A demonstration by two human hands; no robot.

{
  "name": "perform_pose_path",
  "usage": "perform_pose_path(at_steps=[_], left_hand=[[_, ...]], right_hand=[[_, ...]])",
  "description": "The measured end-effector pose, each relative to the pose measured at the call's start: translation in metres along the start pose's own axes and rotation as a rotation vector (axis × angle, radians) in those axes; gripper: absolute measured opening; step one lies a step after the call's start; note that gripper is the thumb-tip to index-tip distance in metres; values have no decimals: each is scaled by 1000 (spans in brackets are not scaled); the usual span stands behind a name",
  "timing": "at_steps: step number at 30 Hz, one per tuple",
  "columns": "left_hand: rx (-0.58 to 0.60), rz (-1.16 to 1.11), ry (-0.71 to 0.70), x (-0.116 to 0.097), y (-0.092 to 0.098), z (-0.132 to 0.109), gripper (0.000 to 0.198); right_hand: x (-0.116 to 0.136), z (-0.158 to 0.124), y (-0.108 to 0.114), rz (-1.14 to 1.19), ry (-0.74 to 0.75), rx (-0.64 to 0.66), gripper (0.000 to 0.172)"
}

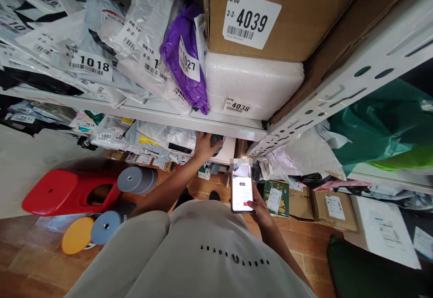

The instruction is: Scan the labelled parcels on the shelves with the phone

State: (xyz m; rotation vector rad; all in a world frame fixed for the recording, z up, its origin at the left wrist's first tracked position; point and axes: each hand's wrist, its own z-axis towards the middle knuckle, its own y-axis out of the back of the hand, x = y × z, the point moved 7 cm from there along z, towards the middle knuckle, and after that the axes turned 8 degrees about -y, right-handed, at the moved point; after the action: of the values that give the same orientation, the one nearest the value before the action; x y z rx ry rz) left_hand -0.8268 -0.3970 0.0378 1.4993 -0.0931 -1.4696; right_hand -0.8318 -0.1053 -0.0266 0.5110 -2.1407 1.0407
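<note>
My left hand [204, 148] reaches under the upper shelf board and grips a dark grey plastic parcel [216, 145] on the lower shelf. The thumb lies over the parcel, while the fingertips are partly hidden by the shelf edge. In my right hand [260, 205] is a lit smartphone [242, 192], held upright in front of my body. The right thumb rests near a red button at the bottom of its screen. Left of my left hand, clear and white plastic parcels [181, 136] lie packed along the lower shelf.
Labelled bags, a purple parcel [186, 54], a bubble-wrapped box [250, 81] and a cardboard box [257, 13] fill the upper shelf. A perforated white post [324, 104] slants at right. A red plastic stool [71, 192] and round-topped stools [135, 179] stand left; cartons [333, 205] sit right.
</note>
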Motion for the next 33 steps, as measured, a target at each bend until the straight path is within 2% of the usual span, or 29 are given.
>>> perform_pose_path(at_steps=[1,2,3,5,7,9,13,17,21,25,28,30,33], left_hand=[[21,-77,2,-5,2,-26,40],[90,-327,82,-6,-3,-55,39],[242,-566,199,-8,-15,-87,45],[435,-962,513,-11,-31,-149,61],[514,-1264,657,-17,-30,-189,70],[514,-1414,703,-14,-12,-210,71],[571,-1397,718,15,53,-242,73],[613,-1381,694,49,122,-286,72],[557,-1386,687,86,165,-336,70],[448,-1369,640,117,192,-371,82],[402,-1350,597,129,214,-386,84],[405,-1347,575,131,229,-392,81],[470,-1340,570,131,249,-401,76]], right_hand=[[1,3,-3,-12,17,-5,79],[1,6,-9,-24,29,1,74],[1,9,-18,-33,35,13,70],[-3,17,-42,-31,37,19,64],[-15,26,-71,-17,35,-22,62],[-34,33,-103,-7,44,-88,59],[-82,37,-176,35,73,-176,44],[-127,23,-248,46,99,-227,45],[-166,5,-306,9,132,-250,46],[-200,-8,-346,-28,155,-271,47],[-217,-17,-367,-30,165,-215,48],[-224,-23,-377,-23,172,-145,47],[-228,-33,-387,-35,169,-50,52]])
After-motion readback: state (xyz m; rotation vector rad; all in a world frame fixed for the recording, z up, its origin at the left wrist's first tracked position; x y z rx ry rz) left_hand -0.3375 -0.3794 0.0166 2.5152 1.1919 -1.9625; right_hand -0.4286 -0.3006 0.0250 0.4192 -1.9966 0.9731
